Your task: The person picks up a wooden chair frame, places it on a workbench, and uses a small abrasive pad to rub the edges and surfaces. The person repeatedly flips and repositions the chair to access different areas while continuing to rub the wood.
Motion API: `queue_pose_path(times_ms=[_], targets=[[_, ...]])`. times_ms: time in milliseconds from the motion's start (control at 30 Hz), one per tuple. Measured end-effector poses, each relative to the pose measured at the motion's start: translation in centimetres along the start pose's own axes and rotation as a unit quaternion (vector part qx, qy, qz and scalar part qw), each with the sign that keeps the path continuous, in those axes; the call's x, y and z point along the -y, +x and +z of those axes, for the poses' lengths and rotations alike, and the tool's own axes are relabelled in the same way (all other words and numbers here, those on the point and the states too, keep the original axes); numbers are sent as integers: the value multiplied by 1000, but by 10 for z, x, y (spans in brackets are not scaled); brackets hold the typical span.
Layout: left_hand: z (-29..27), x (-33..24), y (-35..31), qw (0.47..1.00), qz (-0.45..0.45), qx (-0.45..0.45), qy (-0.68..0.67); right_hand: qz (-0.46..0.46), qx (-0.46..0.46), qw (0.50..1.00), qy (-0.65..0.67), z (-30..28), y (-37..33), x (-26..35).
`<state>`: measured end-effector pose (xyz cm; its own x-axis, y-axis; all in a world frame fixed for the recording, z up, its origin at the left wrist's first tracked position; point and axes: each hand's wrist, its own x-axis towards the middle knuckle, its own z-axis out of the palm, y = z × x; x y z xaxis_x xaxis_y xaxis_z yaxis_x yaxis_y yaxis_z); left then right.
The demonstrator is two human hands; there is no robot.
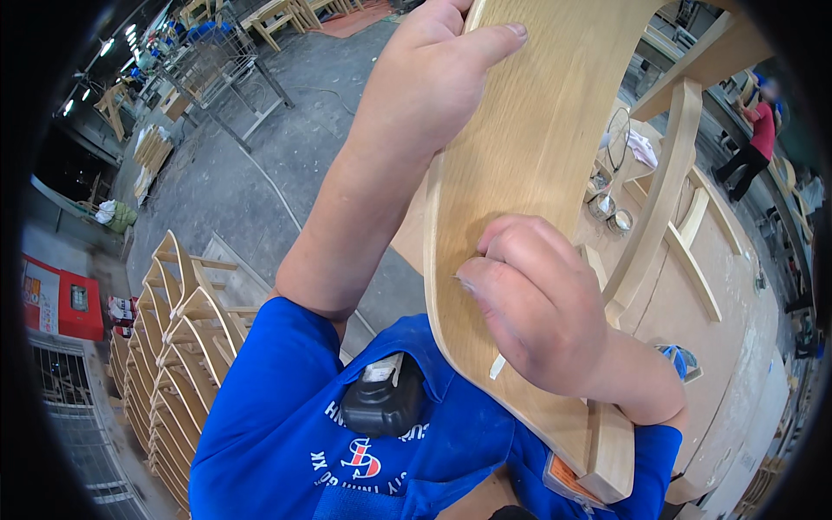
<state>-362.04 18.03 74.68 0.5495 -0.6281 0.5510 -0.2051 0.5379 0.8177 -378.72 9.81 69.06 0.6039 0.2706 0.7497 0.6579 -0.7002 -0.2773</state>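
Observation:
My left hand [433, 74] is raised and grips the upper edge of a curved pale wooden panel [529, 130], thumb laid across its face. My right hand [529, 303] rests lower on the same panel with its fingers curled tight and the fingertips pressed to the wood near the left edge. Whether anything small sits under those fingers is hidden. The panel bends down to a thick wooden block [611, 455] at its lower end. Both forearms come out of blue sleeves [277, 416].
A stack of bentwood chair frames [178, 347] stands at the lower left beside a red cabinet [56, 299]. A wooden chair frame [667, 191] and metal cans [607, 212] sit on the workbench [737, 286] to the right. A person in red [763, 130] stands far right.

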Motion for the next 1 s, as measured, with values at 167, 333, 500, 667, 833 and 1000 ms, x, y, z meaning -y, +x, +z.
queue_pose_path(times_ms=[167,333,500,667,833,1000], targets=[[-2,2,1,1000,1,9,8,21,6,1000,17,-4,1,4],[-6,5,15,999,-7,8,31,18,-2,1000,9,-3,4,-1],[-4,2,13,1000,-9,12,26,16,-4,1000,9,-3,4,-3],[0,1,13,1000,13,20,14,37,0,999,20,-6,3,-1],[-2,1,12,1000,-2,17,13,33,10,999,18,-6,2,-1],[0,-1,11,1000,-3,17,17,-10,-6,1000,-17,-1,4,-6]])
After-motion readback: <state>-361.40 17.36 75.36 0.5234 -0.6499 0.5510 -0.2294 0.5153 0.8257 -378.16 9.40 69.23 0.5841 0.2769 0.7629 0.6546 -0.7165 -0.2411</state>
